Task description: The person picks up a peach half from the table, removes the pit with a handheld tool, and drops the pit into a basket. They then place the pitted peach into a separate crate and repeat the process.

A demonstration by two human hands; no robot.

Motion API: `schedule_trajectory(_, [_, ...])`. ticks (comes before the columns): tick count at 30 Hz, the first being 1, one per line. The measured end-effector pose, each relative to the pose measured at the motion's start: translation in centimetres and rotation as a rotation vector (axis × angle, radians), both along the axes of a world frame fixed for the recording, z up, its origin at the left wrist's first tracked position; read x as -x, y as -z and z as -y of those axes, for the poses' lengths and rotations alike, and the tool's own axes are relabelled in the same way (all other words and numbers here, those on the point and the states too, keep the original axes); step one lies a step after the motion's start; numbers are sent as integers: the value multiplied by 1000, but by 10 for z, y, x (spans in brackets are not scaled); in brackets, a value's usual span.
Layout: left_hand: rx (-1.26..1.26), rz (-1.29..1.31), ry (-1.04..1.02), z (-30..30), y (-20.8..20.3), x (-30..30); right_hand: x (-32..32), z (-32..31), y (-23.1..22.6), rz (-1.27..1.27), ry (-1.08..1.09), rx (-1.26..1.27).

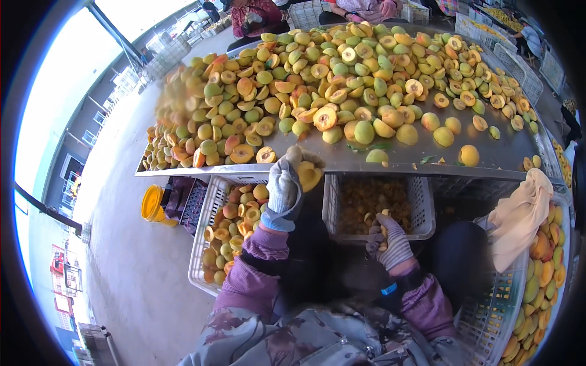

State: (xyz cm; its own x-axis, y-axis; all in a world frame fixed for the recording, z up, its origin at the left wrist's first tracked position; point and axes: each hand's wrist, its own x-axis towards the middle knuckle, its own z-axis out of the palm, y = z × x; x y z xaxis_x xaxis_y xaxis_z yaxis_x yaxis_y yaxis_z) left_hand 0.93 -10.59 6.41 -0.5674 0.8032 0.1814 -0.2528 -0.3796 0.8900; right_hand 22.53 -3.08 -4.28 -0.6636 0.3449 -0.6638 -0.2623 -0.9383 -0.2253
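A yellow fruit piece (310, 175) is gripped by the gloved left hand (284, 186), fingers closed around it, at the near edge of the metal worktop (503, 160). The right hand (395, 243), also gloved, is curled around a small pale object (383, 231) (kind cannot be told, mostly covered by fingers) and is held over the near rim of the middle crate (425, 210), in which brownish-yellow bits are seen. A large heap of halved fruit (323, 70) is spread across the worktop, some cut faces up. More fruit is held in the left crate (199, 259), beside the left forearm, and in the right crate (491, 317), over which a peach-coloured cloth (522, 213) is draped. A yellow bucket (152, 204) is seen at left.
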Motion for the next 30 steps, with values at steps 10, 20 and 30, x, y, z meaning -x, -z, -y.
schedule_trajectory(10, [965, -1379, -675, 148, -5, 69, -10, 5, -20, 12, -116, -253])
schedule_trajectory(20, [591, -1917, 24, -140, -7, 20, -26, -4, -19, 20, -55, -451])
schedule_trajectory(30, [813, -1804, 64, -158, 25, 34, -33, -1, -29, 43, -61, -503])
